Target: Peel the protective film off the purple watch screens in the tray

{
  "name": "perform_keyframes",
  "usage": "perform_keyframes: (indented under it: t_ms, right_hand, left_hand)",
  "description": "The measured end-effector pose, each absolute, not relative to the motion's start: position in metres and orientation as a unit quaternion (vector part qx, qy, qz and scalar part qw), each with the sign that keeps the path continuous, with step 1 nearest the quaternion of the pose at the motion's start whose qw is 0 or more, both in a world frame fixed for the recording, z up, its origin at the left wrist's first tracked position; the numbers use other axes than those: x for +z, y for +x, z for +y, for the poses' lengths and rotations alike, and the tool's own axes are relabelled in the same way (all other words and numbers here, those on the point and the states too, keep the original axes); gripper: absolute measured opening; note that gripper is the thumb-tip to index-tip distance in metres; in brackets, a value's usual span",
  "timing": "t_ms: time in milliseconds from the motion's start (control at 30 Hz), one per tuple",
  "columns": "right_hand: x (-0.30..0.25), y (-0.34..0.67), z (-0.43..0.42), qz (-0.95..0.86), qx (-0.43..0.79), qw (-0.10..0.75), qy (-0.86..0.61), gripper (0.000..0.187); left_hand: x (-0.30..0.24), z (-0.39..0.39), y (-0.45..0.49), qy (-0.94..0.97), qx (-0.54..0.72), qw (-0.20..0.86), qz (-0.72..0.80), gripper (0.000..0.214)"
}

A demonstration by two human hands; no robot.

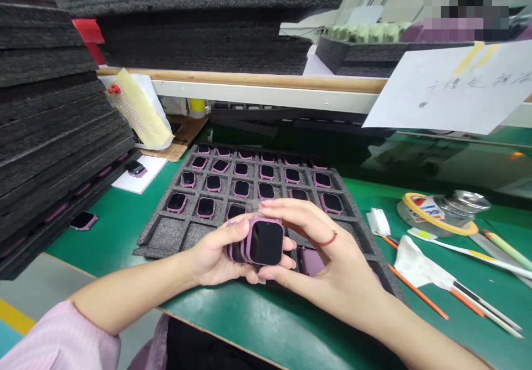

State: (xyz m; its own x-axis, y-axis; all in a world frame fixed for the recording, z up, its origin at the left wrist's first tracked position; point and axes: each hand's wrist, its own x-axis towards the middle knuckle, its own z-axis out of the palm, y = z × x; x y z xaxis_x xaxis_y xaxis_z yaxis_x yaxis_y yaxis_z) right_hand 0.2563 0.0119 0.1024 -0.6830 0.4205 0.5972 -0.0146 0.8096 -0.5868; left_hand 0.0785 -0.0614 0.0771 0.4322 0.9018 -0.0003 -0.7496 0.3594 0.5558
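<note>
A small stack of purple-framed watch cases (266,241) with black screens is held up over the near part of a grey foam tray (166,236). My left hand (220,253) is closed around the stack from the left, its thumb on the upper edge. From the right, my right hand (320,248) grips the front watch case between thumb and fingers. Below and behind the hands, the tray's compartments hold many similar watch cases, such as one watch case (205,207) at the left. A purple piece (311,261) lies partly hidden under my right hand.
Tall stacks of black foam trays (50,115) rise at the left. A shelf edge (257,90) crosses behind, with a paper sheet (449,90) hanging. Right of the tray lie a toothbrush (469,252), cloth-tipped sticks (419,265) and a tape roll (440,215). One watch case (83,220) lies at left.
</note>
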Motion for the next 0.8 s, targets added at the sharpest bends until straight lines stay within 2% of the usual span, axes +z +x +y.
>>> perform_keyframes:
  t_ms: [200, 300, 367, 433, 500, 567, 633, 800]
  right_hand:
    - [0.102, 0.255, 0.011, -0.874, 0.278, 0.383, -0.106, 0.056]
    - [0.103, 0.257, 0.010, -0.869, 0.290, 0.387, -0.102, 0.070]
    - [0.104, 0.261, 0.010, -0.837, 0.324, 0.430, -0.102, 0.075]
    - [0.107, 0.267, 0.011, -0.805, 0.321, 0.488, -0.107, 0.067]
    - [0.111, 0.274, 0.013, -0.821, 0.262, 0.497, -0.096, 0.057]
    - [0.113, 0.281, 0.011, -0.861, 0.209, 0.459, -0.068, 0.045]
    - [0.113, 0.285, 0.006, -0.882, 0.207, 0.419, -0.066, 0.038]
    - [0.113, 0.288, -0.016, -0.893, 0.194, 0.386, -0.125, 0.038]
  left_hand:
    - [0.076, -0.062, 0.078, 0.256, 0.515, 0.805, 0.144, 0.048]
    - [0.074, -0.062, 0.078, 0.243, 0.525, 0.804, 0.137, 0.042]
    - [0.073, -0.062, 0.079, 0.240, 0.530, 0.804, 0.125, 0.040]
    - [0.072, -0.062, 0.079, 0.244, 0.533, 0.802, 0.114, 0.039]
    - [0.071, -0.062, 0.079, 0.248, 0.533, 0.800, 0.120, 0.040]
    - [0.071, -0.063, 0.079, 0.239, 0.536, 0.796, 0.148, 0.041]
    - [0.072, -0.063, 0.079, 0.227, 0.540, 0.791, 0.178, 0.043]
    - [0.073, -0.064, 0.079, 0.232, 0.540, 0.782, 0.209, 0.050]
